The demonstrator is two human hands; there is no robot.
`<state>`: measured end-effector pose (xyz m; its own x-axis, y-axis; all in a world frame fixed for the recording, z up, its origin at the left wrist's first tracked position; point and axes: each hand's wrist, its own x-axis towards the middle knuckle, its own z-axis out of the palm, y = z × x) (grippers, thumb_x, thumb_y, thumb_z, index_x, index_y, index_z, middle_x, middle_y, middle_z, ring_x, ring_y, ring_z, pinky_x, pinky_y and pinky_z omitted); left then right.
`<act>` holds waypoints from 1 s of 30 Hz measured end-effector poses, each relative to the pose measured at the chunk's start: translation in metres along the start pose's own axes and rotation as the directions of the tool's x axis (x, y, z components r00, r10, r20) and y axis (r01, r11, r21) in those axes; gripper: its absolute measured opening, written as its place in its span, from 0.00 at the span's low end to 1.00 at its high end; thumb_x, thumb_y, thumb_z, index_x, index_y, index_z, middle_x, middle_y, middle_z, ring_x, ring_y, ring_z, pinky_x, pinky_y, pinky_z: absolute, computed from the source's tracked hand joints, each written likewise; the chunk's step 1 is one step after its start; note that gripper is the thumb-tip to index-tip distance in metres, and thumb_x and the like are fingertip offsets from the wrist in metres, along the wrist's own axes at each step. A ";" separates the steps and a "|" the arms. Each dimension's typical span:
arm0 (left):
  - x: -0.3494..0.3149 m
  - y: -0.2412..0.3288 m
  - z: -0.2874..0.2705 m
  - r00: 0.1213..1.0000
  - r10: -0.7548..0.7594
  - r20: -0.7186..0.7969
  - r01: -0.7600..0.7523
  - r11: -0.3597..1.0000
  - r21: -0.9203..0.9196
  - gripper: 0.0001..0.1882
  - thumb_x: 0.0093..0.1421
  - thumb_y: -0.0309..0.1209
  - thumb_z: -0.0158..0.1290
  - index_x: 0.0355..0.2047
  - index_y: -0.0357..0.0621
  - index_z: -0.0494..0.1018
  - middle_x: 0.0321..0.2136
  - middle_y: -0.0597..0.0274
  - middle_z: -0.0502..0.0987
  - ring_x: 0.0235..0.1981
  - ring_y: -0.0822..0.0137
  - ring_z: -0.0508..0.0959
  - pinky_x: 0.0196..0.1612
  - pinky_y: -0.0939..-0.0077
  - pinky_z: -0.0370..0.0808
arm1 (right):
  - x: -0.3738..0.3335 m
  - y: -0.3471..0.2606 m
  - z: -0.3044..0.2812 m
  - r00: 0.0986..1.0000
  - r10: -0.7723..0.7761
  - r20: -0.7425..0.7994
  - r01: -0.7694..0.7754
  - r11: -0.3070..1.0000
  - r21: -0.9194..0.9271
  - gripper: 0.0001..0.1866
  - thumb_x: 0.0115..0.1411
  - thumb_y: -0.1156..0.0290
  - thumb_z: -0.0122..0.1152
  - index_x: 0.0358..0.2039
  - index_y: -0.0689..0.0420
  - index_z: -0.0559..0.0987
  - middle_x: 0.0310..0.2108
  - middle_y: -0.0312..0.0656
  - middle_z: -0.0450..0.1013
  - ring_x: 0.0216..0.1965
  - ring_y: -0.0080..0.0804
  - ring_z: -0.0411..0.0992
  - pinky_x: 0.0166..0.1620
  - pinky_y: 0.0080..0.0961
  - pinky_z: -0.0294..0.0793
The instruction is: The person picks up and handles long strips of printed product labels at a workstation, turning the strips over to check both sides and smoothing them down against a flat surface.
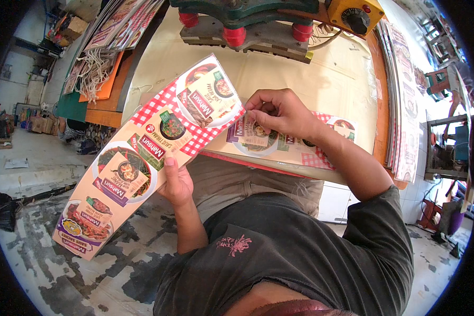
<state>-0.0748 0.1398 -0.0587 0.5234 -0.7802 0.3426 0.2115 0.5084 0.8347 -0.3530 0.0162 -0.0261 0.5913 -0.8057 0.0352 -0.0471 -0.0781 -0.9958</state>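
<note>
My left hand grips a long printed card sheet, thumb on its front and fingers behind. The sheet shows food pictures, a cream ground and red-and-white check, and it slants from lower left to upper right. My right hand is closed in a pinch right beside the sheet's upper right corner. Whether its fingertips hold that corner or something small is too hidden to tell. Under my right hand and forearm, a similar printed sheet lies along the table's near edge.
At the back of the cream-covered table stands a dark green press with red knobs. A yellow control box sits beside it. Printed sheets with white cords are piled at left, and another stack lies at right.
</note>
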 end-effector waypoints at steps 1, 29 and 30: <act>0.000 0.000 0.000 1.000 0.000 0.005 0.000 1.000 0.004 0.31 0.68 0.18 0.44 0.70 0.35 0.51 0.62 0.42 0.67 0.60 0.51 0.75 0.52 0.48 0.84 | 0.000 0.001 0.000 1.000 -0.003 0.000 0.003 1.000 0.002 0.09 0.67 0.73 0.61 0.42 0.65 0.80 0.29 0.40 0.79 0.22 0.19 0.74 0.26 0.21 0.75; -0.003 0.004 0.001 0.998 -0.033 0.062 0.023 0.988 0.155 0.33 0.65 0.17 0.47 0.70 0.32 0.52 0.66 0.42 0.63 0.64 0.50 0.70 0.63 0.50 0.74 | -0.007 -0.010 0.017 0.933 -0.359 -0.002 0.196 0.514 -0.835 0.11 0.54 0.67 0.62 0.36 0.56 0.74 0.33 0.43 0.75 0.32 0.44 0.78 0.33 0.41 0.79; -0.002 0.004 0.001 0.998 -0.035 0.056 0.025 0.987 0.159 0.33 0.65 0.17 0.47 0.70 0.32 0.53 0.66 0.42 0.63 0.64 0.50 0.70 0.64 0.49 0.73 | -0.007 -0.009 0.018 0.924 -0.381 0.010 0.208 0.483 -0.851 0.11 0.54 0.67 0.62 0.36 0.55 0.74 0.33 0.43 0.75 0.33 0.43 0.78 0.33 0.40 0.79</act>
<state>-0.0758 0.1434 -0.0555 0.4690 -0.8164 0.3370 0.0908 0.4241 0.9011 -0.3424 0.0326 -0.0186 0.5722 -0.7094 0.4115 -0.5847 -0.7047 -0.4019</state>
